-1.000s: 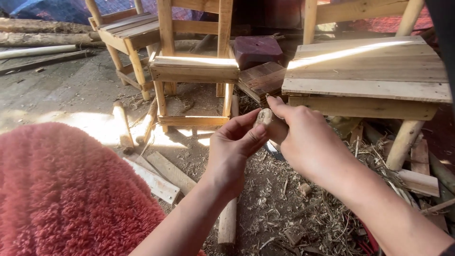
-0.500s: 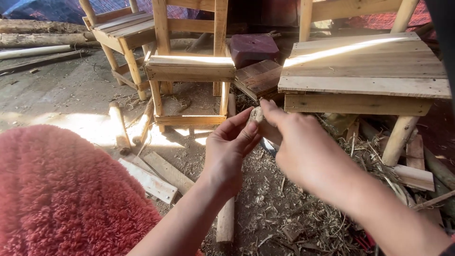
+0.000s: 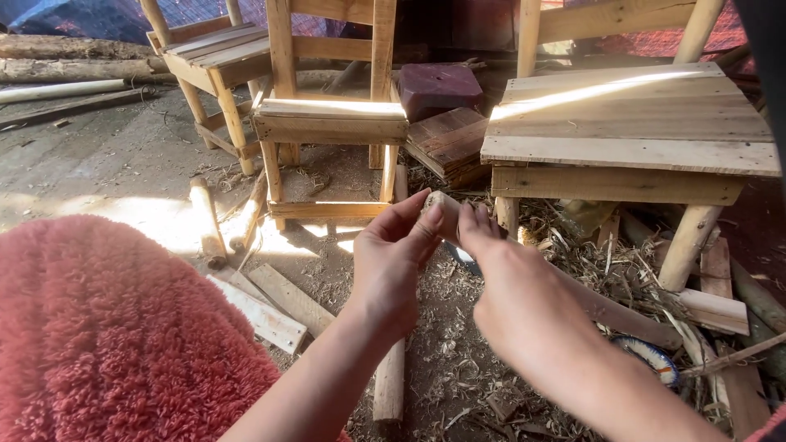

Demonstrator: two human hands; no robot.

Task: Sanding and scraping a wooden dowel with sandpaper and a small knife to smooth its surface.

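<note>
- We hold a round wooden stick up in front of us, above the chip-strewn floor and just short of the wooden table.
- Its long axis runs diagonally: the cut end points up and to the left, away from us, and the shaft slopes down to the right behind our right forearm.
- Our left hand pinches the cut end between thumb and fingertips, the fingers bent around it.
- Our right hand is closed over the shaft just below that end; we cannot tell how tightly.
- A small wooden chair stands beyond the hands, and a red fuzzy cloth fills the lower left.
</note>
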